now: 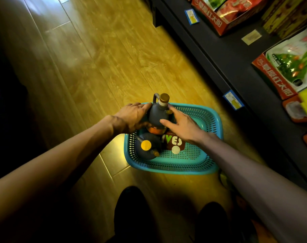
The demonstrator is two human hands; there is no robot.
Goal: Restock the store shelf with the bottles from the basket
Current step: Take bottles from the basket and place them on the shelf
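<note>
A turquoise perforated basket [198, 163] sits on the wooden floor beside the dark store shelf [237, 67]. Over its far end stands a dark jug-shaped bottle [158, 114] with a gold cap and a small handle. My left hand [131, 116] grips the bottle's left side. My right hand [182, 125] wraps its right side, the thumb across the front. A second dark bottle [147, 146] with a gold cap stands in the basket's near left. Beside it is a brown bottle [173, 142] with a white cap and large letters.
The shelf runs along the right with red display boxes of packets [280, 74] and blue price tags [234, 100] on its edge. My two dark shoes [130, 207] stand just behind the basket. Open wooden floor [96, 58] stretches left and ahead.
</note>
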